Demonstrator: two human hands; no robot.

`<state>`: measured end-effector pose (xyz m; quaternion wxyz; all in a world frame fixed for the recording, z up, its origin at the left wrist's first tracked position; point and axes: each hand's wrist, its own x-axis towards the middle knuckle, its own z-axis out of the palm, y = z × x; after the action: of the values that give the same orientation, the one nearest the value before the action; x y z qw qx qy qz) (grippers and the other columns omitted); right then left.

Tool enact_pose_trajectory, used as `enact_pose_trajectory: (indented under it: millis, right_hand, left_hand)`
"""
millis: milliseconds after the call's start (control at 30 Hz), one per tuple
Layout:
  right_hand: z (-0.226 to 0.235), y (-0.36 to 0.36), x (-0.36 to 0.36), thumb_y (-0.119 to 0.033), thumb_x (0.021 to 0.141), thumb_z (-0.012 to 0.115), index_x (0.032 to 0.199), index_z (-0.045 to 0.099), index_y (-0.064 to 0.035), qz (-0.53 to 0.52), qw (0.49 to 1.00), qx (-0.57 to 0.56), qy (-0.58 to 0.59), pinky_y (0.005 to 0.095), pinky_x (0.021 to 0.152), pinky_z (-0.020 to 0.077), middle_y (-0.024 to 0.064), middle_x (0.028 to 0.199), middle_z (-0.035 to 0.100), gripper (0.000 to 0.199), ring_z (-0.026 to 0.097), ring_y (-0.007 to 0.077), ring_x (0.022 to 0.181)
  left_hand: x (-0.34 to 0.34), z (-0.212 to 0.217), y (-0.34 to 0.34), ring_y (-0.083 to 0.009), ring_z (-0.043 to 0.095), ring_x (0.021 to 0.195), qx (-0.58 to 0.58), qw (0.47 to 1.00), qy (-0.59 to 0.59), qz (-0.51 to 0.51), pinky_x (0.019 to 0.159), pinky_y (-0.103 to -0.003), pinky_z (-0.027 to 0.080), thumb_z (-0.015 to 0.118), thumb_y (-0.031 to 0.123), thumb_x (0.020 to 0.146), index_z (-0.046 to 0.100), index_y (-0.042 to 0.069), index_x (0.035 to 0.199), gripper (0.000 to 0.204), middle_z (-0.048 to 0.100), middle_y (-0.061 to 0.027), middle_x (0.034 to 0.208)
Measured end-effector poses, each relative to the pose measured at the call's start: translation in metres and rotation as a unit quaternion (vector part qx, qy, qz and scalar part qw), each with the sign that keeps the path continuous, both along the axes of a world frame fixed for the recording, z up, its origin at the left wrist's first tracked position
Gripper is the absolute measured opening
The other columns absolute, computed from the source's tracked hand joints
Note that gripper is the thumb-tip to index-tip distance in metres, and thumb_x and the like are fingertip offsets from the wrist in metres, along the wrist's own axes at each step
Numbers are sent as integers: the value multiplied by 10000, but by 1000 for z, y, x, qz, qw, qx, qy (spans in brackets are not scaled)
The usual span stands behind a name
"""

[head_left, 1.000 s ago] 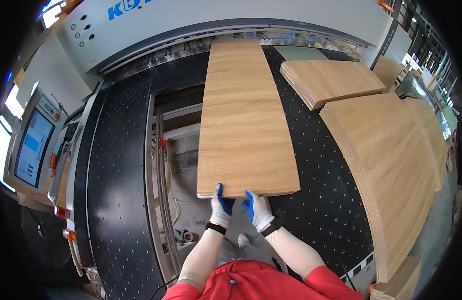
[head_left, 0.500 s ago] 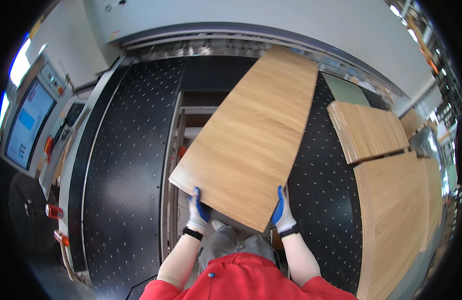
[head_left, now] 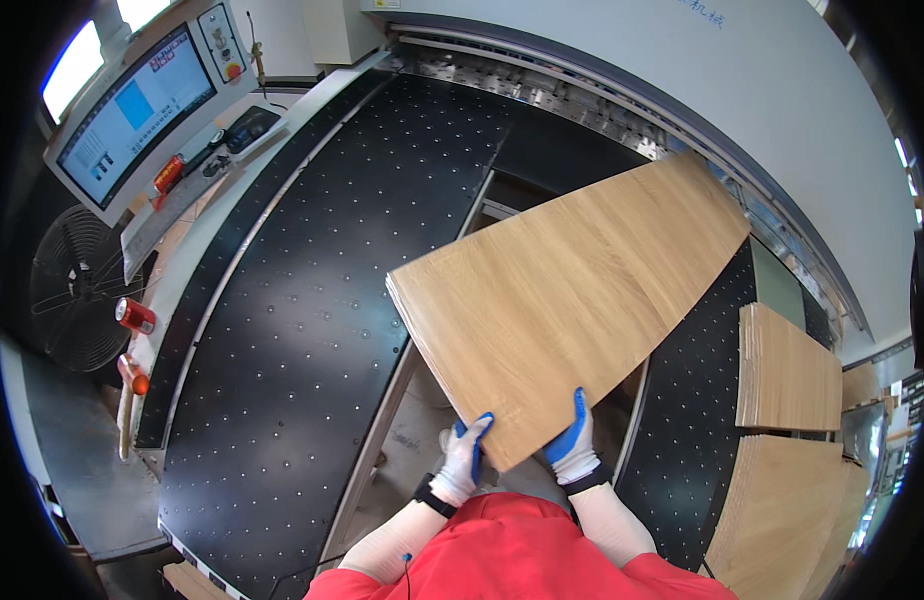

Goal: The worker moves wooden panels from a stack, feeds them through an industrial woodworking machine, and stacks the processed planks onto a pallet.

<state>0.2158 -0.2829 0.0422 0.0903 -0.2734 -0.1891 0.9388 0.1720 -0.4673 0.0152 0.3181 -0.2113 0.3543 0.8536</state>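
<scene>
A long stack of wood-grain panels (head_left: 572, 300) lies slanted in front of me, spanning the gap between two black perforated tables. Its far end is near the machine at the back right. The left corner overhangs the left black table (head_left: 312, 330). My left hand (head_left: 466, 458), in a white and blue glove, grips the near short edge, thumb on top. At the right long edge, close to the near corner, my right hand (head_left: 575, 443) holds on with its blue-coated thumb up. The fingers under the panels are hidden.
Stacked wood-grain panels (head_left: 782, 500) and a smaller stack (head_left: 790, 370) sit on the right table. A monitor (head_left: 137, 110), a red can (head_left: 135, 316), an orange-red object (head_left: 134, 375) and a black fan (head_left: 80, 285) are at the left. A grey machine beam (head_left: 742, 130) crosses the back.
The panels have turned clockwise, and their near left corner has swung left over the left table. Both hands moved with them and are closer together. My view has shifted too.
</scene>
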Motion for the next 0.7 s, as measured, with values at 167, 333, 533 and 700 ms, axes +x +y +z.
enact_pose_trajectory:
  millis: [167,333,533,700]
  right_hand:
    - [-35,-22,-52,-398,1028,582,1508,434,-75,103,989,-107,-12,454,1185,356,114,1519,507,596,486,293,1377]
    - [-67,24,-61,-260,993,677,1351,560,-79,179,971,-69,-143,399,1102,447,78,1343,615,418,563,238,1264]
    - [-12,287,-89,-461,944,676,1312,576,-102,-186,923,263,-211,463,1079,382,44,1269,623,524,549,223,1211]
    - [-28,565,-76,-561,950,626,1530,444,-93,-271,835,390,-278,469,1187,248,53,1541,486,768,426,248,1413]
  left_hand:
    - [-39,14,-31,-182,588,1205,-105,981,147,68,1057,-341,458,663,74,959,557,29,1356,414,619,-72,1329]
    - [-6,-50,-57,-233,581,1240,-218,967,125,44,961,-396,540,642,193,1006,512,64,1400,435,591,-113,1365]
    - [-11,-1,-10,-351,537,1340,104,973,-42,202,1073,-536,496,611,378,996,448,57,1481,604,525,-191,1471]
    - [-16,27,34,-344,551,1326,236,911,-126,314,1175,-520,382,647,392,986,561,67,1426,553,610,-156,1412]
